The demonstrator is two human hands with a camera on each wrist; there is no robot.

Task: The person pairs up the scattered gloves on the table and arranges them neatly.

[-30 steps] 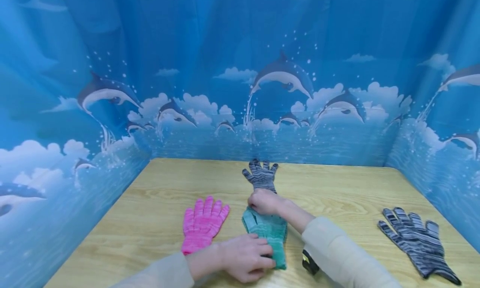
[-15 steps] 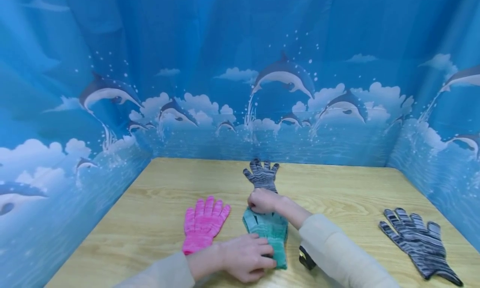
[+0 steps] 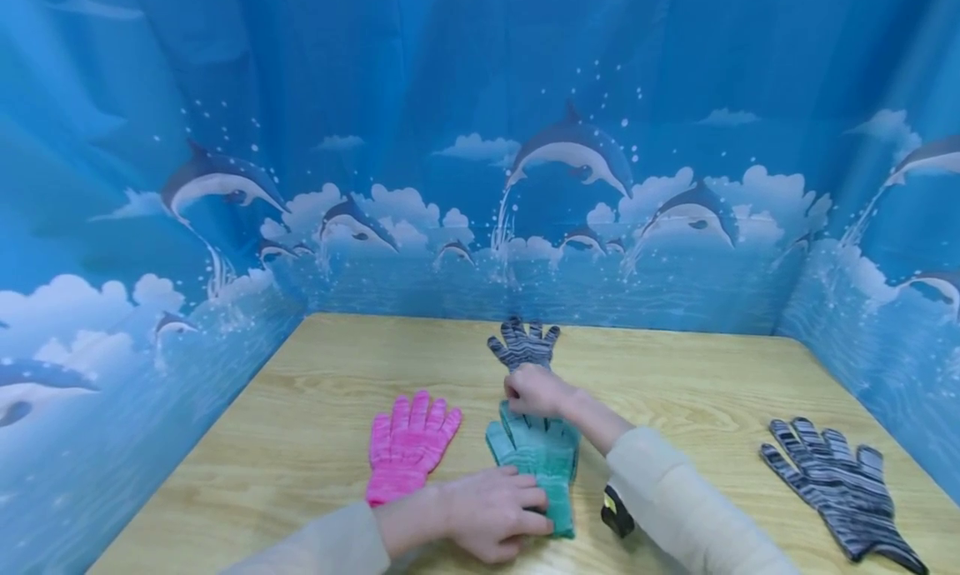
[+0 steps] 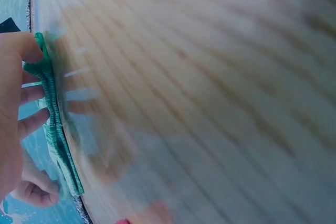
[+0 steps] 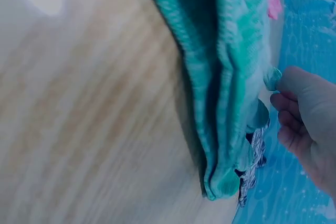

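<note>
Head view: the green glove (image 3: 536, 467) lies flat on the wood-grain table (image 3: 337, 408), low and centre in the frame, fingers toward the top, its knit mottled teal with a paler zone across the palm. The left hand (image 3: 491, 515) rests on the cuff end; the right hand (image 3: 538, 389) is at the fingertips. A pink glove (image 3: 408, 450) lies left of centre, one grey-striped glove (image 3: 522, 346) above the right hand, another striped glove (image 3: 836, 492) at lower right. Left wrist view: the green fabric appears edge-on at the left, a narrow layered band; the left hand's fingers are spread apart and touch it. Right wrist view: at least two ribbed layers show a dark gap between them; whether one glove or two cannot be determined. The right hand pinches a green fingertip between thumb and finger.
</note>
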